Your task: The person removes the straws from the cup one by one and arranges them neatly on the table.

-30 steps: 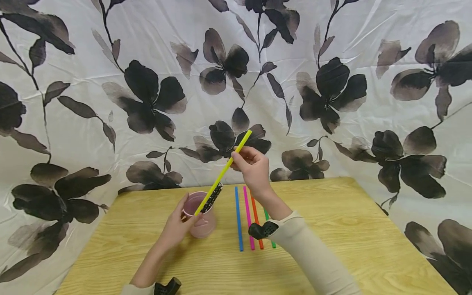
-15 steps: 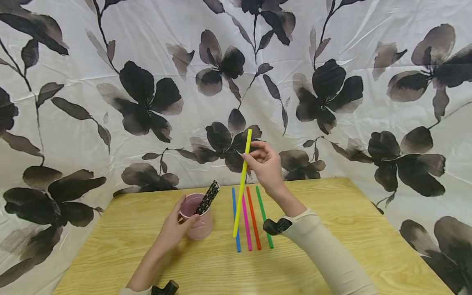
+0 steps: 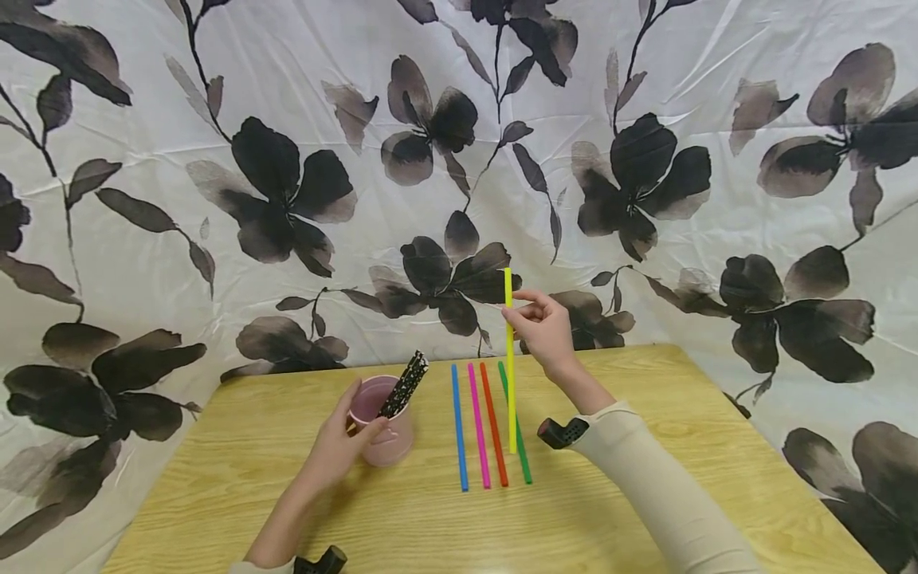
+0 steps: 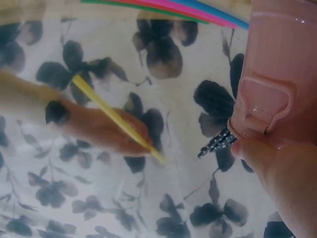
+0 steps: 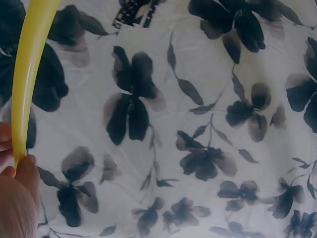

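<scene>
In the head view my left hand point(image 3: 340, 443) grips the pink cup point(image 3: 390, 446) near its rim. Several black straws with white specks point(image 3: 405, 386) lean out of that cup toward the right. My right hand point(image 3: 543, 325) pinches a yellow straw point(image 3: 511, 359) near its top, holding it almost upright over the table. Its lower end overlaps the green straw point(image 3: 523, 446) in this view. A moulded buckle-like relief point(image 4: 265, 101) shows on the cup in the left wrist view. In the right wrist view, thumb and fingers close on the yellow straw point(image 5: 29, 74).
Blue point(image 3: 460, 430), magenta point(image 3: 479, 430) and red straws point(image 3: 495, 430) lie side by side on the wooden table point(image 3: 624, 414), left of the green one. Behind the table's back edge hangs a white floral cloth point(image 3: 516, 223).
My right hand has carried the yellow straw rightward, away from the cup to above the green straw, and turned it from slanted to nearly upright. The left hand still holds the cup.
</scene>
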`<move>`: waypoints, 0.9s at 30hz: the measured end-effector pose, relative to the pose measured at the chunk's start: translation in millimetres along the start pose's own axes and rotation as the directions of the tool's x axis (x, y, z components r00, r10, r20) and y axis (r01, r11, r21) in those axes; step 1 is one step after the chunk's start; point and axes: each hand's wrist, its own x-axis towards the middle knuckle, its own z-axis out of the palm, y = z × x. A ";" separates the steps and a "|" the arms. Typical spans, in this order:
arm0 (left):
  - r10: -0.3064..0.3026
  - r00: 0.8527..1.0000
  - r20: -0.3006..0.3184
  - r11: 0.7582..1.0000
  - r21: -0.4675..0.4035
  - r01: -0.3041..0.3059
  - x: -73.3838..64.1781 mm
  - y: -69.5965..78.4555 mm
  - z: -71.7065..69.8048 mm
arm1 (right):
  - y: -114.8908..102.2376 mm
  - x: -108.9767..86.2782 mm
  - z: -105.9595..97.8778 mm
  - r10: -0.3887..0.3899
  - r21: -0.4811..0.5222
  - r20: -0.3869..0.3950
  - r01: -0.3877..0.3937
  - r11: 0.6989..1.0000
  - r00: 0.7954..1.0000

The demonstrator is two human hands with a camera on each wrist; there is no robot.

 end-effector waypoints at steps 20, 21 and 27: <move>-0.007 1.000 0.010 1.000 -0.013 0.007 -10.6 34.2 -5.6 | 75.8 -2.3 -24.3 0.294 -0.169 -0.052 -0.298 0.939 0.955; -0.010 1.000 0.010 1.000 -0.017 0.010 -10.6 33.8 -5.6 | 80.8 -3.0 -24.6 0.299 -0.179 -0.056 -0.304 0.936 0.953; 0.024 1.000 0.003 1.000 -0.009 -0.024 -9.2 30.7 -3.9 | 109.2 -8.0 -28.7 0.332 -0.246 -0.072 -0.339 0.908 0.941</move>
